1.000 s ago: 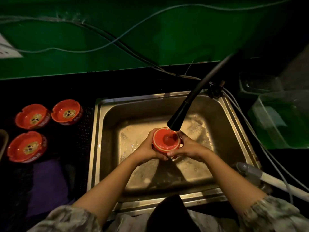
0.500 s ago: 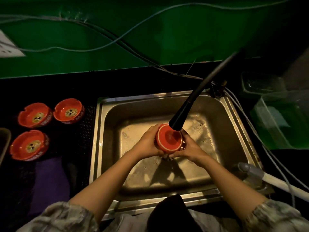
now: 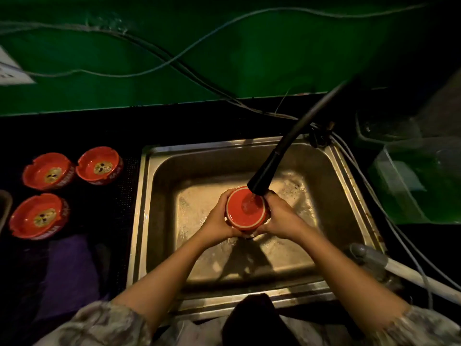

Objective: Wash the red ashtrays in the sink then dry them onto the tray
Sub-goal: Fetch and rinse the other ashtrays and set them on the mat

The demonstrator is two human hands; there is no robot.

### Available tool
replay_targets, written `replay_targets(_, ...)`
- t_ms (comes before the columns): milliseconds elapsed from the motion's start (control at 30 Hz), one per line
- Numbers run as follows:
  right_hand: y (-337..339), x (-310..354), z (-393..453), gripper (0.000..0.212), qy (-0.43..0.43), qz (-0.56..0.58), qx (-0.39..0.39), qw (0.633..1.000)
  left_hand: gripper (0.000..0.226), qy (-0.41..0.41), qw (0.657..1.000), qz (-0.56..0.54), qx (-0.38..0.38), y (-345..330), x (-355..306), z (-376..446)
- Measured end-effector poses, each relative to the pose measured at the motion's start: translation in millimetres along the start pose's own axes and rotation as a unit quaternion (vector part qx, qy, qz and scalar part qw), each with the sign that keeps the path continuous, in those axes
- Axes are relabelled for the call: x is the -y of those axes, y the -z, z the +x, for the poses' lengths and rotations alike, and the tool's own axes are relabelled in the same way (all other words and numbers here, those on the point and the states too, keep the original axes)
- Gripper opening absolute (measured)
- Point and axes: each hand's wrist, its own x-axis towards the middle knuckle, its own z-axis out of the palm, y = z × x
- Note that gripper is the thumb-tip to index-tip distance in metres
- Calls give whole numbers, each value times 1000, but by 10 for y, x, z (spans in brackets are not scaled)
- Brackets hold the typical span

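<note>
A red ashtray [image 3: 245, 208] is held upside down over the steel sink [image 3: 159, 186], its flat base facing up right under the black faucet head [image 3: 260, 181]. My left hand [image 3: 218, 217] grips its left side and my right hand [image 3: 280, 216] grips its right side, fingers curled round the rim. Water runs onto the base. Three more red ashtrays stand upright on the dark counter to the left: one at the back left [image 3: 47, 171], one beside it [image 3: 99, 164] and one nearer me [image 3: 38, 216].
Cables [image 3: 174, 61] run across the green wall and behind the sink. A clear plastic container [image 3: 419, 181] sits right of the sink. A grey-and-white hose [image 3: 389, 265] lies at the sink's front right corner. A purple cloth [image 3: 69, 273] lies on the counter at left.
The ashtray has been turned and tilted slightly under the faucet between my hands, which have shifted round it. The three ashtrays on the counter have stayed put.
</note>
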Motion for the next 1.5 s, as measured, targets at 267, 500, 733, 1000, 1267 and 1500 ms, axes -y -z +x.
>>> replay_targets(267, -355, -118, -313, 104, 53, 148, -88, 984, 105, -73, 986, 149, 27, 126, -253, -52)
replay_targets(500, -498, -106, -492, 102, 73, 167, -48, 982, 106, -59, 974, 219, 18, 158, -296, -424)
replay_targets(733, -638, -37, -545, 112, 101, 172, 11, 980, 113, -10, 947, 322, 8, 262, -474, -783)
replay_targets(1000, -725, 77, -508, 126, 105, 185, 133, 968, 115, 86, 930, 358, -8, 342, -757, -1024)
replay_targets(1267, -1003, 509, -627, 61, 114, 169, 23, 979, 61, 179, 983, 38, -8, 657, -830, -1237)
replay_targets(1500, -1240, 1092, -391, 29, -140, 391, -36, 909, 68, 204, 888, 252, -326, 1340, 153, -1883)
